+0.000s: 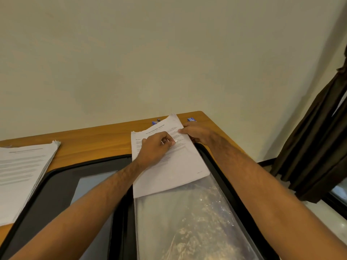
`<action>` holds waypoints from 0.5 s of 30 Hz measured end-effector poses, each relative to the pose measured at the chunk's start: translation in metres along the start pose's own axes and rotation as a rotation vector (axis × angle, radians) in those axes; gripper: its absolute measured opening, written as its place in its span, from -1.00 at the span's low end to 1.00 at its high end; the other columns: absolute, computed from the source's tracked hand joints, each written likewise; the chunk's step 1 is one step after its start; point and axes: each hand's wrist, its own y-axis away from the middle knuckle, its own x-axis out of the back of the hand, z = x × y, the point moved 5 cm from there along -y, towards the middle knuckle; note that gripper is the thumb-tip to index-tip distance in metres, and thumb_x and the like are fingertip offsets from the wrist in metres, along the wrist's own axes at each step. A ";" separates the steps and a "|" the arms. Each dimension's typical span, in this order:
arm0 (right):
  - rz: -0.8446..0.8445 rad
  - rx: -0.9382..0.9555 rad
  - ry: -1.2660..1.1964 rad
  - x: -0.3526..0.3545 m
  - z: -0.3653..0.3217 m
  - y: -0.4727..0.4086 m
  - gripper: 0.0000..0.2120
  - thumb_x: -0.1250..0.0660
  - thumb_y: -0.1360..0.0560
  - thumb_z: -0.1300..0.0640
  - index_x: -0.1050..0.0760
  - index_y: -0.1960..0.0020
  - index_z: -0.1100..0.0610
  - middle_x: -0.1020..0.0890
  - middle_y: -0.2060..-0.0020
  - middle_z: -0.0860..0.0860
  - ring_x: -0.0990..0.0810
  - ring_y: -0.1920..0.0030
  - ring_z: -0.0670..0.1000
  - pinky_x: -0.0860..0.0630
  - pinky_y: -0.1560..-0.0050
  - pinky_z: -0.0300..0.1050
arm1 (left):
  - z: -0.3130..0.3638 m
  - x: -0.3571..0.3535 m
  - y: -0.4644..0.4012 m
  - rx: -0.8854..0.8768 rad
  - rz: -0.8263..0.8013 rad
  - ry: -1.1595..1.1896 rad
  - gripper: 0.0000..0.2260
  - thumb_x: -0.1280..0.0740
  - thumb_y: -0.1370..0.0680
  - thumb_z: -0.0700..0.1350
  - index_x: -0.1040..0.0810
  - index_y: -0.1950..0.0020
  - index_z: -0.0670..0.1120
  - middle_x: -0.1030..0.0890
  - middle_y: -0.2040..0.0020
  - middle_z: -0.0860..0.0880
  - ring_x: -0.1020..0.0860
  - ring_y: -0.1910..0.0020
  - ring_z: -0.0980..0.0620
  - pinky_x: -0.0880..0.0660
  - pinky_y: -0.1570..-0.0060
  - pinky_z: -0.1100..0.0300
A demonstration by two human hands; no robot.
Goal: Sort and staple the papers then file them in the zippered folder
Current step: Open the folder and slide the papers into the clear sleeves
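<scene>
A white, printed, slightly dog-eared sheaf of papers (pixel 169 160) lies half-slid into the clear sleeve (pixel 191 222) of the open black zippered folder (pixel 56 186), the left hand (pixel 155 147) pinching its top sheet, the right hand (pixel 197 133) gripping its far edge.

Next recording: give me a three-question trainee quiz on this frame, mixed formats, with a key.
1. True or false: the paper set under both hands lies on the right half of the open zippered folder.
2. Which hand grips that set's right edge? A) left hand B) right hand
3. Fill in: a second paper stack lies on the wooden table, to the folder's ____.

Key: 1 true; 2 B; 3 left.
</scene>
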 end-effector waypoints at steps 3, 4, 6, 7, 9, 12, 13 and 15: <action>0.011 -0.029 -0.045 0.004 0.002 0.001 -0.85 -0.30 -0.63 0.20 -0.52 -0.16 0.22 -0.64 -0.18 0.11 -0.63 -0.17 0.10 -0.56 -0.25 -0.02 | -0.014 0.011 0.002 0.022 -0.025 -0.058 -0.92 -0.39 -0.55 0.07 -0.59 0.14 0.14 -0.61 0.13 0.23 -0.52 0.06 0.20 -0.41 -0.19 -0.17; 0.006 -0.050 -0.056 0.005 0.003 0.003 -0.93 -0.31 -0.61 0.21 -0.51 -0.07 0.19 -0.65 -0.12 0.09 -0.63 -0.13 0.09 -0.56 -0.24 -0.03 | -0.017 0.014 0.002 0.031 -0.016 -0.062 -0.91 -0.40 -0.54 0.05 -0.58 0.16 0.16 -0.61 0.13 0.23 -0.53 0.06 0.19 -0.43 -0.18 -0.17; -0.032 -0.087 -0.070 0.007 0.004 0.005 -0.95 -0.35 -0.55 0.20 -0.49 0.01 0.15 -0.65 -0.04 0.08 -0.62 -0.03 0.06 -0.55 -0.12 -0.10 | -0.018 0.017 0.002 0.043 -0.007 -0.054 -0.91 -0.40 -0.55 0.04 -0.58 0.16 0.17 -0.61 0.10 0.23 -0.53 0.04 0.17 -0.45 -0.16 -0.16; -0.053 -0.103 -0.058 0.008 0.004 0.006 -0.94 -0.37 -0.53 0.19 -0.50 0.02 0.14 -0.66 -0.04 0.09 -0.61 -0.02 0.05 -0.54 -0.08 -0.13 | -0.017 0.016 0.002 0.046 -0.009 -0.044 -0.93 -0.39 -0.56 0.02 -0.59 0.13 0.16 -0.60 0.09 0.22 -0.53 0.04 0.15 -0.45 -0.17 -0.16; -0.057 -0.112 -0.012 0.011 0.004 0.006 -0.89 -0.40 -0.50 0.17 -0.52 0.01 0.15 -0.68 -0.09 0.11 -0.62 -0.02 0.05 -0.53 -0.08 -0.14 | -0.014 0.014 0.005 0.035 -0.008 -0.021 -0.96 -0.38 -0.58 0.01 -0.61 0.06 0.12 -0.58 0.08 0.23 -0.52 0.04 0.15 -0.46 -0.17 -0.12; -0.035 -0.082 0.017 0.010 0.003 0.002 -0.79 -0.42 -0.52 0.06 -0.54 -0.09 0.15 -0.69 -0.11 0.10 -0.65 -0.05 0.05 -0.54 -0.13 -0.11 | -0.010 0.015 0.009 0.003 0.005 0.029 -0.94 -0.37 -0.59 -0.03 -0.65 -0.01 0.06 -0.58 0.06 0.21 -0.53 0.04 0.16 -0.45 -0.06 0.11; -0.036 -0.063 0.014 0.008 0.003 0.000 -0.72 -0.42 -0.55 0.00 -0.55 -0.16 0.15 -0.69 -0.11 0.08 -0.66 -0.09 0.06 -0.54 -0.18 -0.07 | -0.009 0.017 0.010 -0.002 0.013 0.045 -0.93 -0.38 -0.59 -0.05 -0.66 -0.01 0.05 -0.60 0.05 0.19 -0.53 0.03 0.16 -0.45 -0.01 0.17; -0.042 -0.003 -0.026 0.000 0.002 -0.005 -0.62 -0.36 -0.60 -0.04 -0.50 -0.33 0.14 -0.68 -0.16 0.07 -0.66 -0.15 0.08 -0.58 -0.23 -0.01 | -0.009 0.020 0.010 -0.011 0.026 0.060 -0.92 -0.39 -0.58 -0.07 -0.69 0.00 0.03 -0.62 0.04 0.17 -0.54 0.04 0.17 -0.46 0.01 0.18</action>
